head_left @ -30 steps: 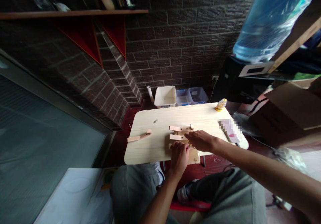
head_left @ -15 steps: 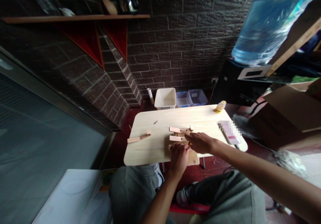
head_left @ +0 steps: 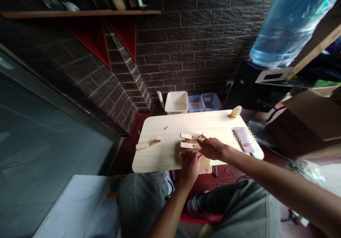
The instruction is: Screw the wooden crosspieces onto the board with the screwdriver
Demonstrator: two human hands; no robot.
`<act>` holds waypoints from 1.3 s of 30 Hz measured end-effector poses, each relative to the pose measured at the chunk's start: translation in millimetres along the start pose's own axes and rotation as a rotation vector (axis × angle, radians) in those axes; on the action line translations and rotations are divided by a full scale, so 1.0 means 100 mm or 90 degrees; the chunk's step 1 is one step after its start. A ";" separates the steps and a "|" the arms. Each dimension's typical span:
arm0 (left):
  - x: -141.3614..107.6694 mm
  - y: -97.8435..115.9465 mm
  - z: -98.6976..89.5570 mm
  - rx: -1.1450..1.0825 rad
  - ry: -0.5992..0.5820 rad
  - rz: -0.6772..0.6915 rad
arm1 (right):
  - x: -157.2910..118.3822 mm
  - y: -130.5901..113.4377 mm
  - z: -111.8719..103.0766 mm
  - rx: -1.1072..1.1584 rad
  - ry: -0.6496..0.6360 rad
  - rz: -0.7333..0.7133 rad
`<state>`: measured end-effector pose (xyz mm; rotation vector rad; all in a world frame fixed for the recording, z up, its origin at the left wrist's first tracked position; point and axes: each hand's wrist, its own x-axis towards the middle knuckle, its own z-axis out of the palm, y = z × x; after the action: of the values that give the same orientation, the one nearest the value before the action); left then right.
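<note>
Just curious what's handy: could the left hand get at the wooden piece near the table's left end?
Probably yes: nothing visible stands between the left hand and the separate wooden piece, though that hand would have to leave the wooden assembly.

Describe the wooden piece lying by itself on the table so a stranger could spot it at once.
Below the dark brick wall stands a pale table with rounded corners. Near its left end lies a slim, slightly bent wooden piece with a short stub at its right end. Unlike the similar strips grouped mid-table, it lies alone.
</note>
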<state>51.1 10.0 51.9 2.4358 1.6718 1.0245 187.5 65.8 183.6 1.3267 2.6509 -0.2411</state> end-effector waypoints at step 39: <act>0.01 0.00 -0.01 -0.002 0.004 -0.007 | -0.05 0.02 0.01 0.000 -0.013 -0.004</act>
<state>50.9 10.2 52.8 2.4221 1.6817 1.0340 192.0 62.8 183.3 1.3093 2.6389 -0.2547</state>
